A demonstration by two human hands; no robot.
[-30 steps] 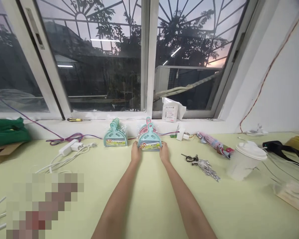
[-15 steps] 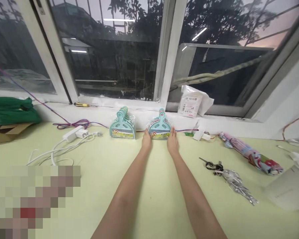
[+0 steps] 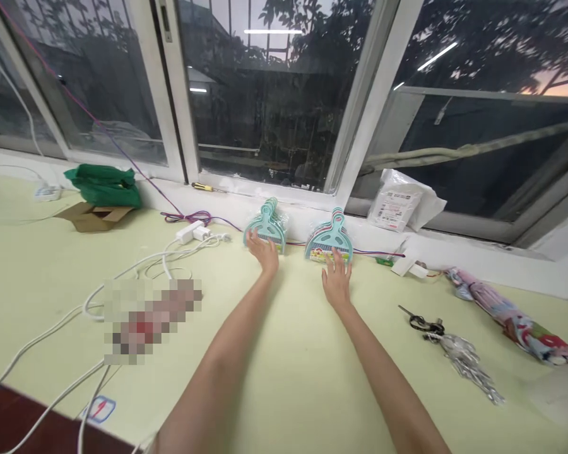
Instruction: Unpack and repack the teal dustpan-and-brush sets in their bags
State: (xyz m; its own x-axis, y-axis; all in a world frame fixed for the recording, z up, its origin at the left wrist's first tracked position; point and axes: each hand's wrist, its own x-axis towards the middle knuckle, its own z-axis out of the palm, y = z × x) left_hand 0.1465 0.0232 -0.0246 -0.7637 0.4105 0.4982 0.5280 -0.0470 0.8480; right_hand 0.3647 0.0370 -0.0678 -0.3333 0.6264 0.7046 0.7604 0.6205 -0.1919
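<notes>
Head view, contents by size. Window: several white-framed panes, behind the table. Table: pale green top. Umbrella: folded, patterned, at far right. Green bag: at left, on an open cardboard box. White packet: on the sill, right of the dustpans. Left dustpan stack: pale green, upright against the sill, directly behind the left hand, which partly covers its lower front; fingers spread, contact uncertain. Right dustpan stack: blue-green in front, also upright, just beyond the right hand; fingers spread wide, tips overlapping its lower edge, touch impossible to tell. Keys: bunched, right of the right hand. Screwdriver: yellow and black, on the sill.
</notes>
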